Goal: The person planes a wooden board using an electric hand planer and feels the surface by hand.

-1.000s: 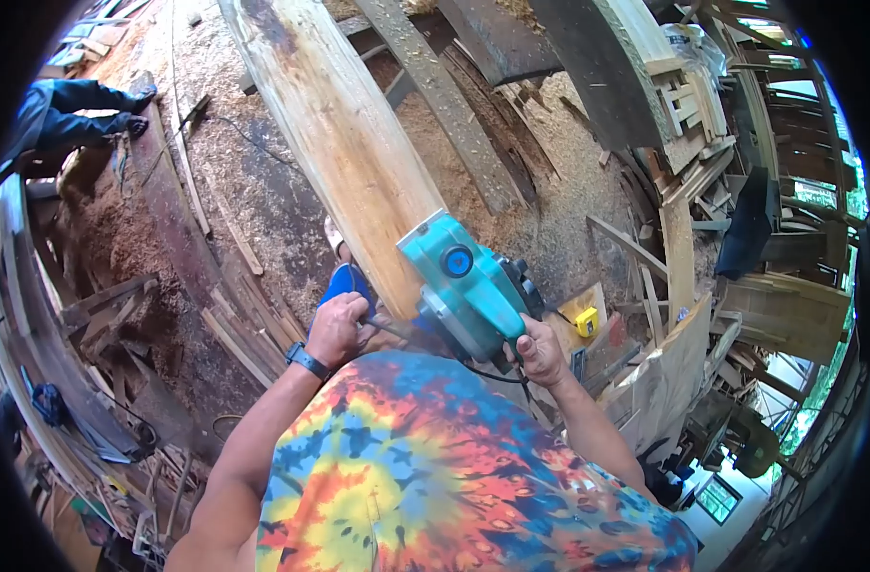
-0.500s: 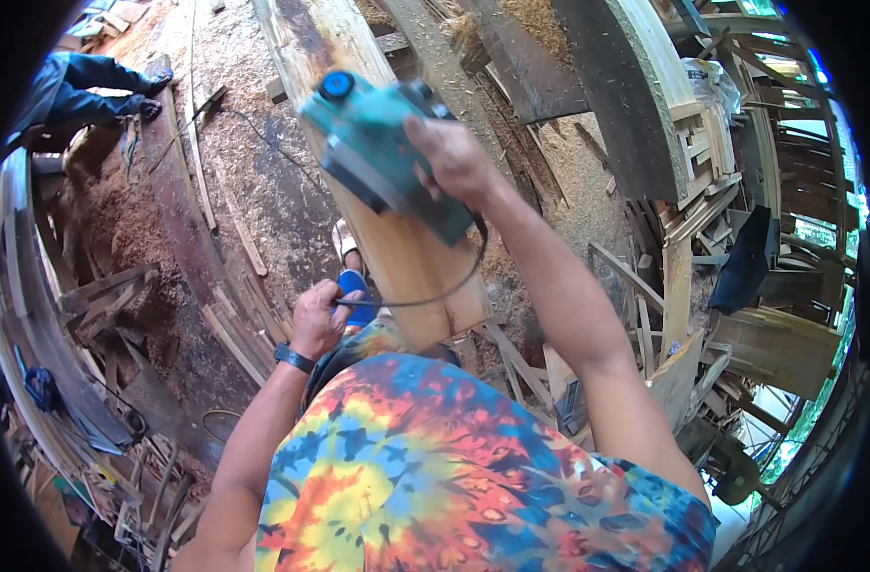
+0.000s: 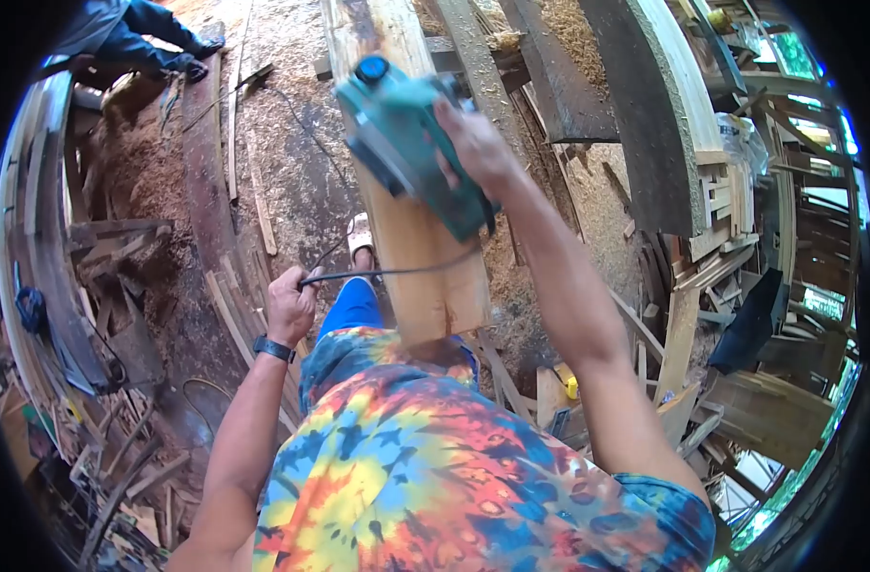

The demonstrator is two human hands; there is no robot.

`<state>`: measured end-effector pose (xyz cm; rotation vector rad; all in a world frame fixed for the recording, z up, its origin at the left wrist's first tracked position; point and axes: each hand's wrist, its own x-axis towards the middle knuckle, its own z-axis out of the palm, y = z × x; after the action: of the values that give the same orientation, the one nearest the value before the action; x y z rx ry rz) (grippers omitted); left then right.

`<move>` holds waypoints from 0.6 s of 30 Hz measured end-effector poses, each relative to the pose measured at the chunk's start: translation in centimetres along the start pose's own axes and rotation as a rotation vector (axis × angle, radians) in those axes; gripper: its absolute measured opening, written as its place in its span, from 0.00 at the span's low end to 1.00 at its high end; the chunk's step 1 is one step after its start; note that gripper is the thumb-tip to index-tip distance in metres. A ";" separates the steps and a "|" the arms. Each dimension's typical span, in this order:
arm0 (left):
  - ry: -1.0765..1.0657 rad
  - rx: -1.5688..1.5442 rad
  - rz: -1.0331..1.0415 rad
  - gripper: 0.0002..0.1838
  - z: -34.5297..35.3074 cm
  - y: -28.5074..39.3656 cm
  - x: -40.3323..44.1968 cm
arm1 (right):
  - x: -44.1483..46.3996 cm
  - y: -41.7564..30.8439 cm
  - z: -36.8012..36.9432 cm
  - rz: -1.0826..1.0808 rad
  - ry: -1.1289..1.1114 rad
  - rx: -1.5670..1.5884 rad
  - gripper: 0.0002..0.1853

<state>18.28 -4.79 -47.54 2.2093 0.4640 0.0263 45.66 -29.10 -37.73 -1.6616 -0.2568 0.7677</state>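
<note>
A green electric planer [image 3: 411,143] with a blue-capped front knob rests over a thick wooden plank [image 3: 430,286]; motion blurs it slightly. My right hand [image 3: 475,151] is wrapped round the planer's rear handle. The planer's black power cord [image 3: 387,273] leaves its back end and crosses above the plank. To the left of the plank, my left hand [image 3: 292,303] is closed on that cord, holding it off the wood. A dark watch [image 3: 274,349] sits on my left wrist.
Another person's legs [image 3: 159,38] show at the upper left. Dark boards [image 3: 645,124] lie right of the plank, with stacked offcuts [image 3: 721,205] beyond. Sawdust and long strips cover the ground. My sandalled foot [image 3: 361,238] stands beside the plank.
The view has shifted, so the surroundings sit further right. My left hand has moved outward from the plank, drawing the cord straighter. The planer stays over the plank in my right hand.
</note>
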 end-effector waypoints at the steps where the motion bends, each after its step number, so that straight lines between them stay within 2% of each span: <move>1: 0.003 0.034 -0.039 0.19 0.2 0.5 -1.2 | -3.3 1.4 0.2 -0.003 0.009 -0.012 0.32; 4: -0.043 -0.003 -0.066 0.18 2.7 0.0 -5.4 | -14.1 4.9 0.1 -0.010 -0.040 -0.100 0.31; 5: -0.078 -0.054 0.003 0.17 4.3 -1.6 -6.9 | -17.7 6.4 0.2 -0.024 -0.022 -0.138 0.32; 6: -0.147 -0.019 -0.015 0.12 4.8 -0.2 -8.3 | -21.1 7.2 0.5 0.045 0.018 -0.100 0.31; 8: -0.278 -0.157 -0.068 0.10 7.0 -0.2 -11.4 | -27.0 9.4 0.3 0.102 -0.011 -0.160 0.40; 10: -0.440 0.080 0.031 0.10 7.3 1.2 -13.0 | -30.8 10.8 -0.1 0.077 -0.029 -0.163 0.35; 11: -0.501 0.137 0.037 0.12 8.0 0.8 -14.0 | -31.5 10.9 -0.3 0.080 -0.048 -0.156 0.34; 14: -0.504 0.126 -0.016 0.12 8.5 1.0 -15.7 | -32.1 10.8 -0.4 0.104 -0.073 -0.138 0.34; 16: -0.451 0.130 -0.035 0.13 8.3 1.0 -15.9 | -30.5 10.2 0.1 0.131 -0.049 -0.138 0.38; 18: -0.397 0.127 -0.056 0.14 8.3 0.1 -16.0 | -27.9 10.1 0.9 0.065 -0.032 -0.119 0.34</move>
<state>4.90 -16.51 -50.48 2.2492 0.3104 -0.4751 21.62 -46.46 -37.73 -1.7783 -0.2774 0.8421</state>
